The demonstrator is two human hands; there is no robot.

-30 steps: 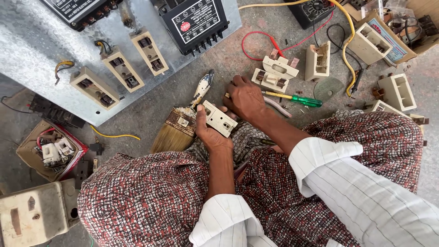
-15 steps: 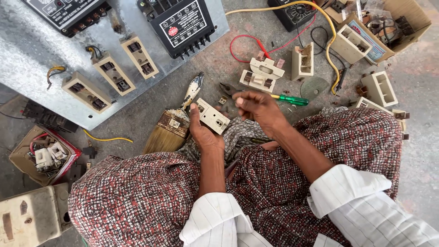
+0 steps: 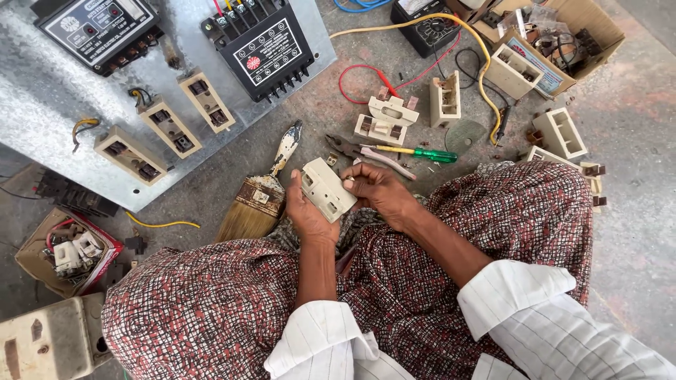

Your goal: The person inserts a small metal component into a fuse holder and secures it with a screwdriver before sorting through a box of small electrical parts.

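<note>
Right hand [image 3: 380, 193] back on slanting fuse block [image 3: 327, 188]

**Even daylight, sharp centre, slight bending at the edges**

Soft, bright daylight fills the scene evenly. Shadows are faint and short, pooling just under the paintbrush [image 3: 259, 188] and the hands. The metal panel [image 3: 42, 105] shows a pale, hazy sheen without hard glare. Focus is crisp throughout; the wide lens bends lines near the corners.
</note>
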